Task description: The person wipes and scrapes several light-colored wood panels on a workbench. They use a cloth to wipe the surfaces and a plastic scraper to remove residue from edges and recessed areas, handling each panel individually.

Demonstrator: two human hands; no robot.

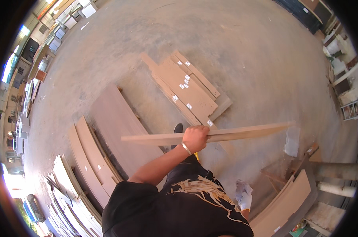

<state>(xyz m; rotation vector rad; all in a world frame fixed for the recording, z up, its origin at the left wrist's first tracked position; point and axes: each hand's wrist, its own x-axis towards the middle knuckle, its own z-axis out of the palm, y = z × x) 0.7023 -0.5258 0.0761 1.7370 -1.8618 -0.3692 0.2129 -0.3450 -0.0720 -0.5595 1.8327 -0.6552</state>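
My left hand [195, 137], bare with a metal bracelet on the wrist, is shut around the middle of a long narrow wooden board [242, 133]. The board is held level at about waist height and reaches out to both sides. My right hand [244, 194] wears a white glove and hangs low beside my hip, apart from the board. Nothing shows in it, and its fingers are too small to read. The toe of a dark shoe [178, 128] shows just under the board.
A pile of light brown boards with white labels [186, 89] lies on the concrete floor ahead. A large brown panel [115, 118] and stacked panels [86, 164] lie to the left. More boards [285, 203] and grey pipes [337, 170] sit at the right.
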